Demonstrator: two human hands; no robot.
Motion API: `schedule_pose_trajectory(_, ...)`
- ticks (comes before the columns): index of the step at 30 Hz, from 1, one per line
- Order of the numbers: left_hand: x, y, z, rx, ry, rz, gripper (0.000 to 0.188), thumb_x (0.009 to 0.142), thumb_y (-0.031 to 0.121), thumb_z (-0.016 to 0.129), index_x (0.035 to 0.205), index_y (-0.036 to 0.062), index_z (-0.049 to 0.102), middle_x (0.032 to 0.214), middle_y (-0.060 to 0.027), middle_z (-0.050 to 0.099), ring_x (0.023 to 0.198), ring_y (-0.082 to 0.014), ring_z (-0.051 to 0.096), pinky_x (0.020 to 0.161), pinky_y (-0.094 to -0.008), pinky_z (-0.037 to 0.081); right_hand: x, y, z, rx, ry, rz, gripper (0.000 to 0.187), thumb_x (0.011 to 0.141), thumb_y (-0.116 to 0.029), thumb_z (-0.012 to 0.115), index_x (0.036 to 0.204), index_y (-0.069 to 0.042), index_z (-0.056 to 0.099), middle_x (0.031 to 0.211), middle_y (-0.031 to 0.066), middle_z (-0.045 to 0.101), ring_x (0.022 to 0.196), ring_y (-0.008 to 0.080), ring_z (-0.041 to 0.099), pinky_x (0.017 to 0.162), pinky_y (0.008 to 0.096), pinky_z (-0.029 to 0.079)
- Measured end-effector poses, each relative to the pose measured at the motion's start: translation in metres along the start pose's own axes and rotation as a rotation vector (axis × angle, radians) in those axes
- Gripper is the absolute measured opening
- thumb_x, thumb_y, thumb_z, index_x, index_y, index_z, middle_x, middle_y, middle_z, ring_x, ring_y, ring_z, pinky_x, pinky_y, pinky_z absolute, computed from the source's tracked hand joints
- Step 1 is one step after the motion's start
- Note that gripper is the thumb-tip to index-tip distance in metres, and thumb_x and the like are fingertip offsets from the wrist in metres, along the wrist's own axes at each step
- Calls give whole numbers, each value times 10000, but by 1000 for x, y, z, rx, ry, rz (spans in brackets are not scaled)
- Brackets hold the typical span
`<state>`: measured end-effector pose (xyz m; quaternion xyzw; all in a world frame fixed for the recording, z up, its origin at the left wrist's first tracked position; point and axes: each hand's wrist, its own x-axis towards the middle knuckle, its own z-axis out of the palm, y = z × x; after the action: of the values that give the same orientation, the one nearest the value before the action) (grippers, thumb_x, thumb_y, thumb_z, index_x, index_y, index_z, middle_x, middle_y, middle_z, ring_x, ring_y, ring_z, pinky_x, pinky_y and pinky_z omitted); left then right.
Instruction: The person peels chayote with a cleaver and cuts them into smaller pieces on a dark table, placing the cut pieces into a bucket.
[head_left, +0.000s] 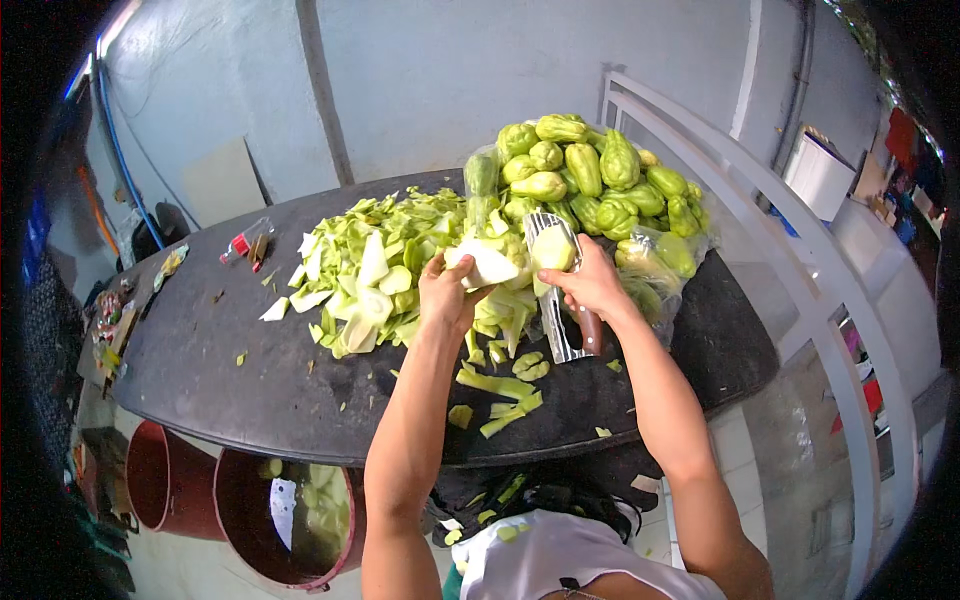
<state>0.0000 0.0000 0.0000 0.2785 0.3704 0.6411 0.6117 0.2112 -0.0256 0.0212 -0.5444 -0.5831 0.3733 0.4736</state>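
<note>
My left hand (pixel 447 292) is closed around a pale, peeled chayote piece (pixel 487 264) at the near edge of the heap of cut chayote (pixel 365 270). My right hand (pixel 590 283) grips a light green chayote piece (pixel 553 250), its thumb pressed on the near side. Behind and below that piece is a crinkle cutter (pixel 560 333) with a wavy metal blade and a brown handle (pixel 590 332). Whether my right fingers also touch the cutter is hidden. Several green strips (pixel 497 382) and a small wrinkled green piece (pixel 531 366) lie on the table in front.
Whole chayotes (pixel 600 170) are piled in clear plastic at the back right of the dark table (pixel 230 350). A red-capped bottle (pixel 240 245) lies at left. Below the front edge, a maroon bucket (pixel 235 510) holds pale pieces in liquid. A white railing (pixel 790 240) borders the right side.
</note>
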Motion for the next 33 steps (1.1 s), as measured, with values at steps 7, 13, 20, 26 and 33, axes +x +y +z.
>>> schedule_pose_trajectory(7,7,-1,-4,-242,-186,-61,422,970,38,492,1315,-116,304,1277,-255,482,1127,-376,576,893,-584,580,7,9,-4,-57,115,18,477,729,-82,820,1063,-11,486,716,81,614,448,143,545,387,307,443)
schedule_pose_trajectory(13,-12,10,8,-510,-64,-141,365,1014,137,416,1292,-96,372,1272,-269,484,1171,-413,539,967,-569,539,-2,0,-11,-84,173,-95,388,747,-104,811,993,5,531,734,89,636,441,146,552,393,310,439)
schedule_pose_trajectory(20,-7,7,3,-404,-356,103,354,995,63,455,1307,-83,376,1299,-249,494,1195,-395,546,1034,-539,491,-21,-23,-1,-92,199,-353,410,775,-160,793,1096,10,603,848,95,702,626,145,644,610,306,526)
schedule_pose_trajectory(26,-23,10,17,-420,-287,-30,329,1006,59,435,1302,-75,385,1285,-241,519,1181,-381,565,1025,-553,496,-31,-30,6,-156,201,-465,401,791,-151,793,1100,19,602,913,101,709,748,126,661,690,291,537)
schedule_pose_trajectory(33,-25,12,17,-438,-381,-52,429,984,86,514,1365,-29,355,1295,-216,526,1131,-379,600,1028,-509,506,-41,-40,16,-234,155,-304,774,647,-355,899,1208,32,533,853,134,695,680,214,667,662,343,539)
